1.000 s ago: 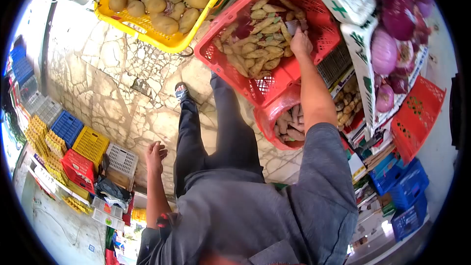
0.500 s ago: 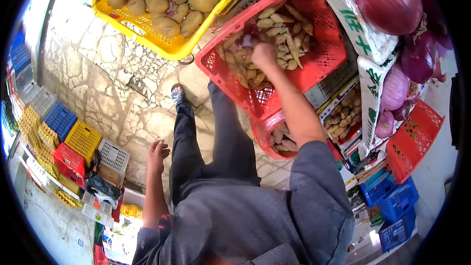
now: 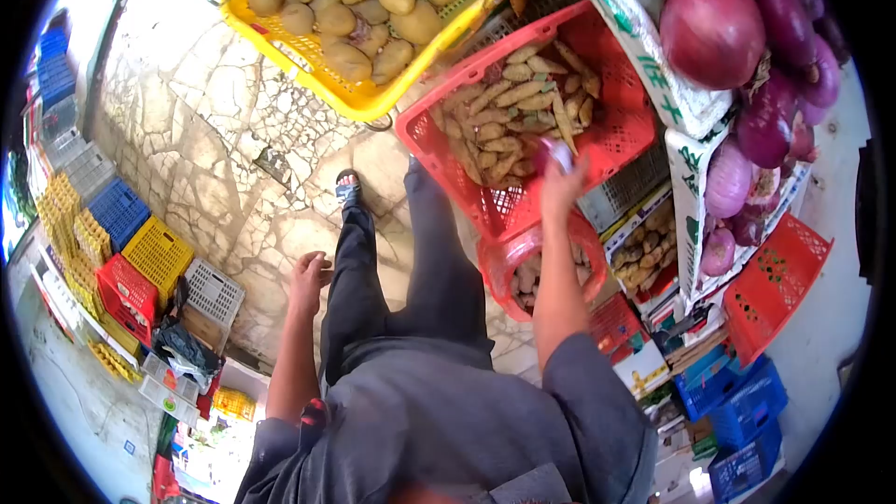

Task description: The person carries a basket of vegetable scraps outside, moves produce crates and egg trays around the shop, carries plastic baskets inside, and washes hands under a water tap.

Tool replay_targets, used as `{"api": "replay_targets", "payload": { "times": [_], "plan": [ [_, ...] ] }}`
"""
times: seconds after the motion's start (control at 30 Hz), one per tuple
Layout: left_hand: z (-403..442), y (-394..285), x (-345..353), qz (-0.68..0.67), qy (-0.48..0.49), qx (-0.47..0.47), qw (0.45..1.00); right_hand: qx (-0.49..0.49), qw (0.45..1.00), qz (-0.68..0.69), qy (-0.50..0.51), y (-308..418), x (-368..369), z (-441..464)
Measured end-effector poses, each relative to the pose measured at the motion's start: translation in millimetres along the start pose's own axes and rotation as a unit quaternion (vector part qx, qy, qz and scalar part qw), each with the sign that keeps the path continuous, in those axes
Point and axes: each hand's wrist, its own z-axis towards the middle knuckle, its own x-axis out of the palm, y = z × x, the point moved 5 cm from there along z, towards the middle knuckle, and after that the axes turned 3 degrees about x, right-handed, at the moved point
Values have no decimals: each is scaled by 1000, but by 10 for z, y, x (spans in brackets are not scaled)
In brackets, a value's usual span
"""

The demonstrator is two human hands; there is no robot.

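My right hand (image 3: 563, 187) is closed around a small purple-and-white thing (image 3: 558, 155), too blurred to name. It is over the near right edge of a tilted red crate (image 3: 495, 210). Inside that crate lie several slim tan sweet potatoes (image 3: 509, 117), mostly towards its left and middle. Just below the hand, a round red container (image 3: 495, 266) holds pinkish-brown tubers, partly covered by my forearm. My left hand (image 3: 310, 282) hangs beside my left leg, fingers loosely bent and somewhat apart, holding nothing.
A yellow crate (image 3: 299, 75) of potatoes stands beyond the red one. White boxes (image 3: 695, 103) with red onions (image 3: 714, 28) rise on the right. Egg trays (image 3: 61, 201) and stacked crates (image 3: 159, 252) line the left. Cracked stone paving (image 3: 233, 131) lies between.
My right hand has drawn back from among the sweet potatoes towards the crate's near right edge, carrying the purple-and-white thing. My left hand has barely moved.
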Motion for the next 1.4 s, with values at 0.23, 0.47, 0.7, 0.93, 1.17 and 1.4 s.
{"api": "replay_targets", "payload": {
  "times": [0.23, 0.47, 0.7, 0.93, 1.17, 1.4],
  "plan": [
    [61, -190, 293, -3, 35, 21, 999, 472, 804, 337, -134, -889, -414, -522],
    [147, -225, 280, -4, 35, 30, 999, 147, 972, 179, 43, 286, -469, 166],
    [-383, -1310, 1578, -111, 241, 134, 955, -103, 894, 273, 341, 2046, 203, -977],
    [-9, -1295, 1594, -239, 61, 148, 958, -229, 823, 209, 476, 2581, 362, -780],
    [352, -375, 400, -145, -104, 153, 972, -356, 846, -324, 231, 2251, 1167, 1763],
    [306, 212, 59, -159, -155, 88, 971, -282, 659, -509, 477, 1068, 2957, 2796]
  ]
}}
